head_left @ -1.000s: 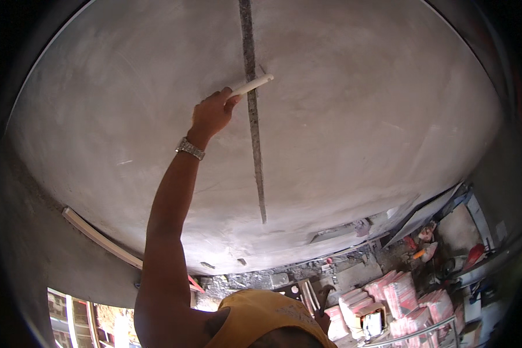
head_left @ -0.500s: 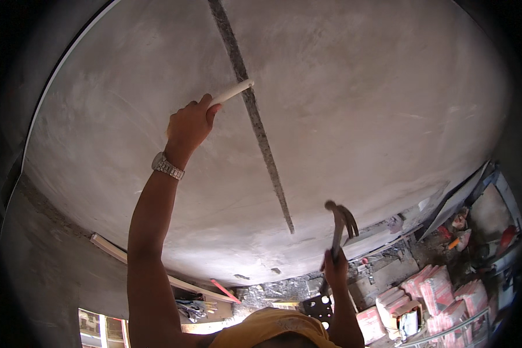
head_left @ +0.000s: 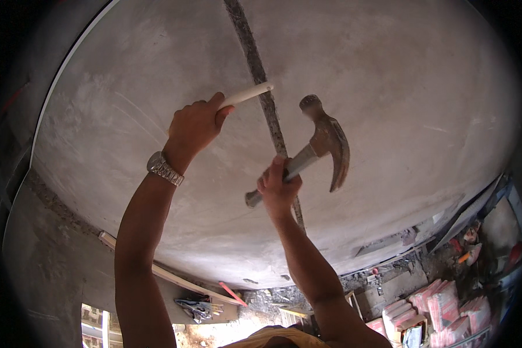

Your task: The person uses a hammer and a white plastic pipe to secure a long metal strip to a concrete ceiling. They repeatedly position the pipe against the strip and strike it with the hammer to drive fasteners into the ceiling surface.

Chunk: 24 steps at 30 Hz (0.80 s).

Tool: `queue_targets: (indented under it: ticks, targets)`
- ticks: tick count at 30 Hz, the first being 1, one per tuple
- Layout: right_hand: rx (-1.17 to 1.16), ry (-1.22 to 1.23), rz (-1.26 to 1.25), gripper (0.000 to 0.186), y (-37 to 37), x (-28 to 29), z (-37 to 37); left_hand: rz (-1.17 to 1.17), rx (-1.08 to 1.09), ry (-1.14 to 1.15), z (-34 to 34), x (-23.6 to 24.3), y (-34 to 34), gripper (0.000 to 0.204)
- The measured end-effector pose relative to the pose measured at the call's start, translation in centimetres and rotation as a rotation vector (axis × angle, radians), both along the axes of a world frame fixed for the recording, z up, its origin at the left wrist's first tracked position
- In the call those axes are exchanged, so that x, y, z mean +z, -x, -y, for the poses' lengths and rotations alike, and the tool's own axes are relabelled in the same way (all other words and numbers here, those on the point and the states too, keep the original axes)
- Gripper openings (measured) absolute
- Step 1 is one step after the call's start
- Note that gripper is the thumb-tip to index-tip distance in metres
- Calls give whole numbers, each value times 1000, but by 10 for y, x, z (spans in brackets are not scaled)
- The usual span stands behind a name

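Note:
A pale, smooth rod [head_left: 247, 95] with a small hole near its far end is gripped in my left hand [head_left: 196, 124]. The rod's tip lies over a dark, narrow groove [head_left: 248, 46] that runs down the grey plastered wall [head_left: 388, 87]. Inside my closed fingers the rod's other end is hidden. My right hand [head_left: 280, 188] is wrapped around the shaft of a claw hammer [head_left: 328, 139], in front of the lower groove. The hammer's round face points up and its claw curves down on the right, apart from the rod.
Stacked pink-and-white packages [head_left: 446, 304] stand on the floor at lower right, near an open cardboard box [head_left: 410, 333]. A long pale strip [head_left: 185, 285] lies along the wall's foot at lower left, by a red stick [head_left: 232, 293]. Rubble lies along the wall base.
My right hand has raised the hammer up and leftward from low by the wall's base, nearer to the rod. The left hand still holds the rod at the groove; the view has shifted slightly.

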State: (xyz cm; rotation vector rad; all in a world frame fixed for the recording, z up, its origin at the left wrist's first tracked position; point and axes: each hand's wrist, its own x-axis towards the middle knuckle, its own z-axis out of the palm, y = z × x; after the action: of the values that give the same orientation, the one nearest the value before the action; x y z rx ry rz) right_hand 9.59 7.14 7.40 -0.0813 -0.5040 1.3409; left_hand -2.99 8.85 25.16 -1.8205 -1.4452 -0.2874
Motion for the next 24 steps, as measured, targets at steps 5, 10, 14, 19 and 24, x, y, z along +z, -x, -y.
queue_targets:
  ticks: [5,10,14,19,24]
  targets:
    - [-32,165,472,35,25,11,-39,32,-33,35,0,4,0,29]
    - [-223,95,340,38,33,-1,-25,50,-37,57,1,6,-1,30]
    - [-329,133,707,37,34,19,-43,78,-64,49,-2,4,7,32]
    - [-264,91,315,38,50,-2,-48,94,-65,54,-4,4,7,35]
    - [-226,89,644,41,31,2,-59,100,-78,66,-9,3,13,31]
